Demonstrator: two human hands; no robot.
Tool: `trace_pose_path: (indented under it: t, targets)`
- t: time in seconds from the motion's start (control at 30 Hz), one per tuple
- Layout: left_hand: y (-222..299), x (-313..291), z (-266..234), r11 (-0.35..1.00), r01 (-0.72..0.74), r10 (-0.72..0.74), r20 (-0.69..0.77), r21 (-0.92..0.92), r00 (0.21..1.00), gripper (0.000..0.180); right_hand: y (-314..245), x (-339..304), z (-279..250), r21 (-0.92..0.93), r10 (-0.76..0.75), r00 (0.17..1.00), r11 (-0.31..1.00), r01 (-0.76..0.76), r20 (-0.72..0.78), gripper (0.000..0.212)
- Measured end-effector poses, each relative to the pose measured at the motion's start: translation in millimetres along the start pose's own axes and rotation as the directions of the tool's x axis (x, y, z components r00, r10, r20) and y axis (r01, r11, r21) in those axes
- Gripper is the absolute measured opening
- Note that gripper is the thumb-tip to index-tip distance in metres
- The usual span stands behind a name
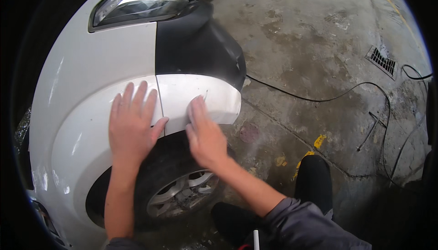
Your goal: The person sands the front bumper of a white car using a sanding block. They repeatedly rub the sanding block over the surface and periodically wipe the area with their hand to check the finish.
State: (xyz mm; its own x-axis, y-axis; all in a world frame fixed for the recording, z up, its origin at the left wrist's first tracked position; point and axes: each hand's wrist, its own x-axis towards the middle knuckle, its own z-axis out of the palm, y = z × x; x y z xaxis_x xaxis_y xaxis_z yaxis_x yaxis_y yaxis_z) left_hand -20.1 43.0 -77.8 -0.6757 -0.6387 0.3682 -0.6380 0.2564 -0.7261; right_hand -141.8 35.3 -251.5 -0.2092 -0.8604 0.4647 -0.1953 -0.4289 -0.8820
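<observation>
My left hand (132, 124) lies with fingers spread on the white front fender (82, 108) of a car, just above the wheel arch. Its thumb reaches the seam beside the bumper. On the white bumper corner (223, 97) rests my right hand (204, 133), fingers pressed together and slightly blurred. Whatever lies under those fingers is hidden. A thin dark mark shows on the panel by the fingertips. Both hands look whitish at the fingers. Above the white corner, the bumper is matte black (196, 44).
A headlight (139, 3) sits above the fender, and the wheel (182, 195) is below my hands. Across the stained concrete floor runs a black hose (315, 100). A T-shaped metal tool (368, 133) lies near it, with a floor drain (382, 62) farther off.
</observation>
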Motion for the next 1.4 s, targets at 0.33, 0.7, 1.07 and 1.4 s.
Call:
trace_pose_path:
  t: [0.33,0.7,1.07,1.4]
  targets:
    - [18.4,-31.7,17.1,0.996,0.035,-0.022,-0.149,0.086,0.989,0.052,13.0,26.5,-7.0,0.003,0.057,0.997,0.998,-0.057,-0.045,0.065]
    - [15.6,-31.7,15.2,0.990,0.051,-0.033,-0.142,0.128,0.989,0.053,-8.7,-8.9,-1.8,0.038,0.000,0.998,0.999,-0.002,0.063,0.062]
    - [24.2,-23.4,9.3,0.993,0.020,-0.017,-0.019,0.115,1.000,0.082,19.7,33.3,-17.9,0.017,0.112,0.993,0.994,-0.112,0.029,0.063]
    - [20.6,-26.6,13.6,0.994,-0.001,0.008,-0.054,0.111,0.998,0.077,8.3,4.4,3.1,0.001,-0.037,0.997,0.999,0.037,-0.065,0.065]
